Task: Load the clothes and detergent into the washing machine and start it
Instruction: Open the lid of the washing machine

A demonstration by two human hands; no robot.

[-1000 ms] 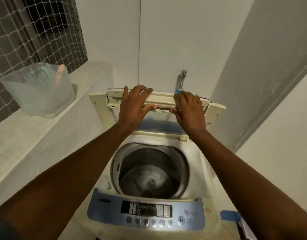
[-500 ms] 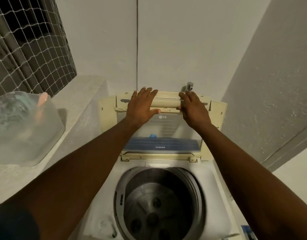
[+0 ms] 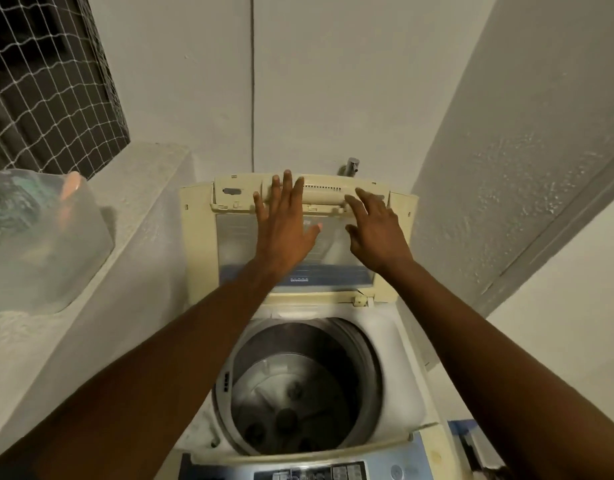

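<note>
A white top-loading washing machine (image 3: 407,344) stands below me with its cream lid (image 3: 198,244) folded upright against the back wall. The steel drum (image 3: 298,386) is bare inside, with no clothes in it. My left hand (image 3: 284,226) is spread flat in front of the raised lid, fingertips at its top handle. My right hand (image 3: 374,226) hovers beside it with fingers apart, holding nothing. A clear plastic tub (image 3: 39,244) with clothes inside sits on the ledge to the left. The control panel (image 3: 312,471) shows at the bottom edge.
A concrete ledge (image 3: 139,188) runs along the left under a netted window (image 3: 46,81). A metal tap (image 3: 350,166) sticks out of the wall behind the lid. A wall and door frame (image 3: 558,220) close in on the right. A blue item (image 3: 466,434) lies beside the machine.
The lid has swung from half raised to fully upright. Both hands have loosened from its handle and now hang open in front of it. The view has tilted down toward the drum.
</note>
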